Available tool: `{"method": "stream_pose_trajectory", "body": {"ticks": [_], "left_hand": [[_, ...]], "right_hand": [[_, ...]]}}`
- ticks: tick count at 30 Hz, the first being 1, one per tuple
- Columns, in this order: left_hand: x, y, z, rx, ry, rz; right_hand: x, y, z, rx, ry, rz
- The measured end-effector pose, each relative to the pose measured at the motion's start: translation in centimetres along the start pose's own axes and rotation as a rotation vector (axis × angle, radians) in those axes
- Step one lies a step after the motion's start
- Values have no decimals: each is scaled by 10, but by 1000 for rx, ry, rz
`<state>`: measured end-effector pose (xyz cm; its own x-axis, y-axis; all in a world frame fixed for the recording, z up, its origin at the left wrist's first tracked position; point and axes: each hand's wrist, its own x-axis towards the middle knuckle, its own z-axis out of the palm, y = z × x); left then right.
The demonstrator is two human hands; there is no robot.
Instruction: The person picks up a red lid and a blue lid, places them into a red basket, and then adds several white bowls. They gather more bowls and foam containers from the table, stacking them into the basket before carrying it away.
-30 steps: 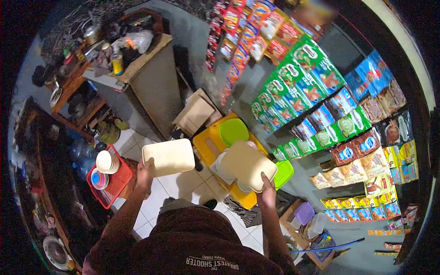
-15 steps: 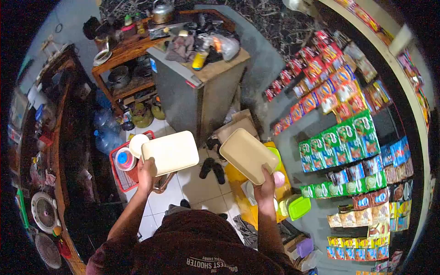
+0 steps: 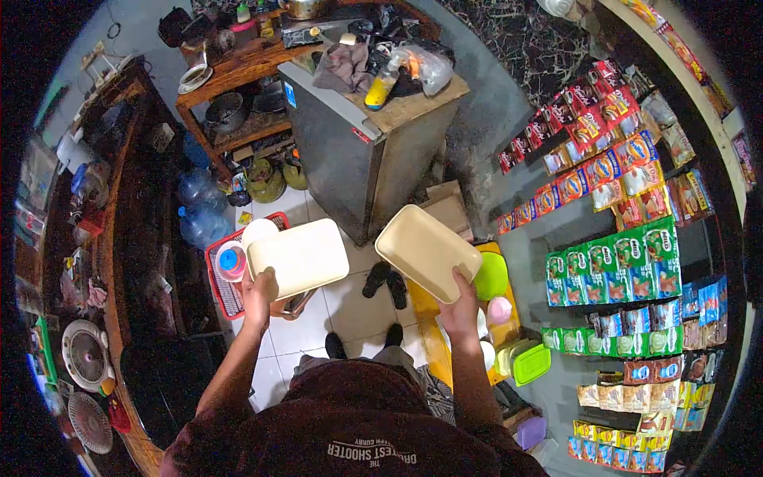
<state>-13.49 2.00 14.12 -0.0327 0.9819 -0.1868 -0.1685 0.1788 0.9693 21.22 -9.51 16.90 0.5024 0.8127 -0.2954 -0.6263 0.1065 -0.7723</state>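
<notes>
My left hand [image 3: 257, 302] grips a cream rectangular piece [image 3: 302, 256] by its near left corner. It looks like a flat lid with rounded corners. In my right hand [image 3: 459, 308] is a cream rectangular plastic container [image 3: 425, 250], its hollow side facing up and the thumb over its near rim. The two pieces are held apart at about the same height. Beneath the lid stands a red basket [image 3: 222, 296] with a white round item [image 3: 259, 230] and a pink-and-blue item [image 3: 230, 261]. Below the container is a yellow table [image 3: 429, 326] with green and pink plasticware.
A grey fridge [image 3: 338, 151] stands ahead, with a bottle and bags on top. Sachet strips [image 3: 612, 266] hang along the right wall. Wooden shelving [image 3: 119, 207] runs down the left, with water jugs [image 3: 199, 207] beside it. Sandals [image 3: 385, 286] lie on the tiled floor.
The view has shifted, so the surroundings appear further right and both feet show. The container has tilted slightly, showing more of its inside. Both hands keep their holds.
</notes>
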Motion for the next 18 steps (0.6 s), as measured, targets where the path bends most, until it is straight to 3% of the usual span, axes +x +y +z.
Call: {"method": "stream_pose_trajectory", "body": {"ticks": [9,13,18], "left_hand": [[-32,14,71,38,64,57],[-46,-4,93,138,214,56],[-69,-19,105,-70,304,71]], "right_hand": [[44,-43,-39,44,-66,237],[58,-67,-40,50,-62,321],[92,-67,-62,22,-108,473]]}}
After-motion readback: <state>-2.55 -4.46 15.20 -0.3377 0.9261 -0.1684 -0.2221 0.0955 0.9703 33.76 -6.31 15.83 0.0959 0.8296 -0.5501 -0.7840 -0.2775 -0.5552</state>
